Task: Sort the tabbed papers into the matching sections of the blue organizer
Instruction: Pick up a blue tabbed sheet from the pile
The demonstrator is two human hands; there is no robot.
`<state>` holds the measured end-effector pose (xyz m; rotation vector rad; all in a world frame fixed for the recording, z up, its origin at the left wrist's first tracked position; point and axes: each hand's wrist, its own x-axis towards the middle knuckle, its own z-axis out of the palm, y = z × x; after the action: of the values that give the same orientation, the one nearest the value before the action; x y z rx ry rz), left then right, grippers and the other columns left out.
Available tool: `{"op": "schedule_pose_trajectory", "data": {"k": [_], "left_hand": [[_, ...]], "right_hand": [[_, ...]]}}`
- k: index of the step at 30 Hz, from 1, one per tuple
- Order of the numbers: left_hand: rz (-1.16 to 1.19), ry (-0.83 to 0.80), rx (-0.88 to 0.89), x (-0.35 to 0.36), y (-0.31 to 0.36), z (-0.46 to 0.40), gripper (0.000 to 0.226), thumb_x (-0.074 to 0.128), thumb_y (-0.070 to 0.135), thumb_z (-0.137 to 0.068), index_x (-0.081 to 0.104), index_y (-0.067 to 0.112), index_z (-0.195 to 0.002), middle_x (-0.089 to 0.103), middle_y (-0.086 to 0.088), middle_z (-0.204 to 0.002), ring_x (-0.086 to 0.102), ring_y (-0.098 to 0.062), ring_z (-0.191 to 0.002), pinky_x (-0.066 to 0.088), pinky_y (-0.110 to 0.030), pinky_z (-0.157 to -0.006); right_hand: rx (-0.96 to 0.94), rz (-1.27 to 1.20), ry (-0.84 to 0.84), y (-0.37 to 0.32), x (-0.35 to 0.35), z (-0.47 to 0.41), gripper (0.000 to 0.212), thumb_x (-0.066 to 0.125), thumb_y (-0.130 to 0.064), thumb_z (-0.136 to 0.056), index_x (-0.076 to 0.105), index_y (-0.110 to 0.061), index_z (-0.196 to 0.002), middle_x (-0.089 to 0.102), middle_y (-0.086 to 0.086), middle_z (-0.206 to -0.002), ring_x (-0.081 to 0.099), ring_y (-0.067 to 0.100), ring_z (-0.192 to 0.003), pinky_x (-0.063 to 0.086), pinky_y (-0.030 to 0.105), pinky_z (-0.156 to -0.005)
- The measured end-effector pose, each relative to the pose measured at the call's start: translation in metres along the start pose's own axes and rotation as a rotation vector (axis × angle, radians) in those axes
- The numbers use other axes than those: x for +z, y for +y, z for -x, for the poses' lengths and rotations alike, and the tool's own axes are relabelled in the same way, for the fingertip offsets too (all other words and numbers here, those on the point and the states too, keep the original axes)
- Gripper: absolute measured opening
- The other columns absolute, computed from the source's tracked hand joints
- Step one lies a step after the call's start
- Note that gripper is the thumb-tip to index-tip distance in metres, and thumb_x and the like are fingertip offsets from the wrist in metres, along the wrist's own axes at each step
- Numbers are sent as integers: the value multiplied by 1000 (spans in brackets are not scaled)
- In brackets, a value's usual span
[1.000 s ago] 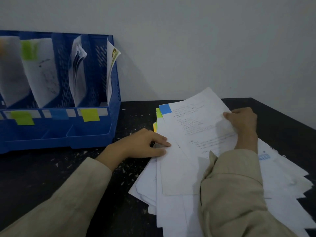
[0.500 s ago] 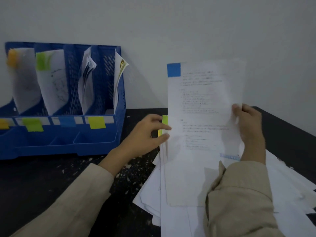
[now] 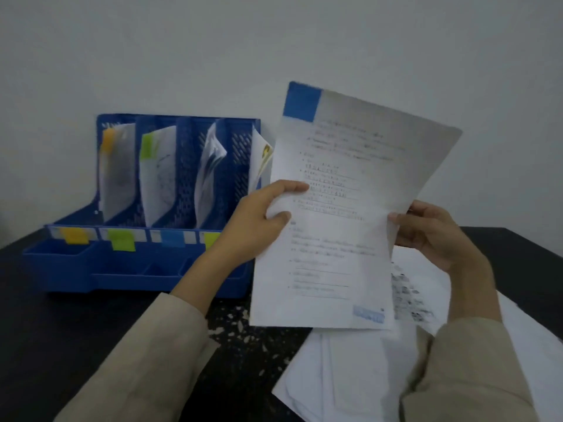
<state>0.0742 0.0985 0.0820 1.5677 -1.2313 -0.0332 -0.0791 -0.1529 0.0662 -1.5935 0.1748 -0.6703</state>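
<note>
The person held one sheet [image 3: 344, 208] upright above the table [image 3: 45, 330], to the right of the blue organizer [image 3: 128, 269] that stood at the far left against the wall. The left hand [image 3: 259, 223] gripped the sheet's left edge, thumb curled over the front and the other fingers behind it. The right hand [image 3: 432, 233] pinched the right edge, its fingers curled round the paper. A blue tab [image 3: 301, 102] sat on the sheet's top left corner.

The organizer's four upright sections each already held paper: the far-left one a sheet with an orange tab [image 3: 108, 140], the next a sheet with a green tab [image 3: 147, 147], and the two on the right had sheets whose tabs could not be made out. Along the front rail ran labels in yellow, green, blue and yellow-green; the blue label [image 3: 172, 239] marked the third section, which looked like the home for the held sheet.

A loose pile of papers [image 3: 350, 376] lay on the table near the person, under the right sleeve. Judging from that pile, the sorting seemed under way, with a good deal left.
</note>
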Motion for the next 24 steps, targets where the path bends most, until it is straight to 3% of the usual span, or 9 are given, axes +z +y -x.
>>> {"op": "schedule_pose_trajectory", "data": {"k": [3,6,9,14,16,20,24], "left_hand": [[-44,-4,-26,-36,7,4,51,50,-5,-91,58,38,-115,54,19,-126,53,-6,-116,47,-36,-100],[-130,-15,-54,-74,9,15,52,51,-5,-90,59,41,-114,54,23,-124,55,-2,-110,50,-34,-94],[-149,30,-74,-102,10,24,54,49,-9,-89,61,39,-110,55,24,-123,54,1,-111,49,-33,-97],[-254,222,-137,-156,8,45,59,48,-9,-88,65,42,-113,48,10,-139,43,-17,-129,42,-44,-104],[-317,322,-147,-169,10,55,62,47,-12,-85,65,40,-113,51,8,-136,46,-15,-126,41,-36,-105],[-402,496,-124,-189,19,78,65,44,-18,-81,62,37,-112,58,12,-126,49,-4,-119,37,-7,-93],[-428,634,-120,-203,25,95,63,42,-21,-80,62,25,-118,57,13,-123,49,15,-103,31,7,-87]], "right_hand": [[50,129,-62,-11,30,-10,21,68,-7,-79,67,-7,-101,74,6,-92,71,20,-76,59,26,-68],[50,225,-121,-20,64,-19,16,58,0,-87,66,-3,-101,73,8,-88,70,22,-72,59,27,-67],[23,288,-168,-26,98,-21,12,57,0,-89,65,-6,-95,71,3,-80,68,11,-61,56,20,-57],[-134,256,-205,-33,167,-18,18,57,-2,-90,63,-17,-97,68,-3,-89,66,7,-72,55,19,-58],[-170,197,-216,-27,193,-16,20,57,-5,-90,62,-23,-96,66,-6,-92,65,7,-79,56,20,-61],[-224,193,-274,-15,233,-16,19,58,-12,-92,63,-30,-93,65,0,-106,65,17,-95,58,33,-78],[-309,339,-254,-10,251,-28,20,60,-22,-91,60,-36,-105,53,-3,-127,48,12,-120,42,31,-102]]}}
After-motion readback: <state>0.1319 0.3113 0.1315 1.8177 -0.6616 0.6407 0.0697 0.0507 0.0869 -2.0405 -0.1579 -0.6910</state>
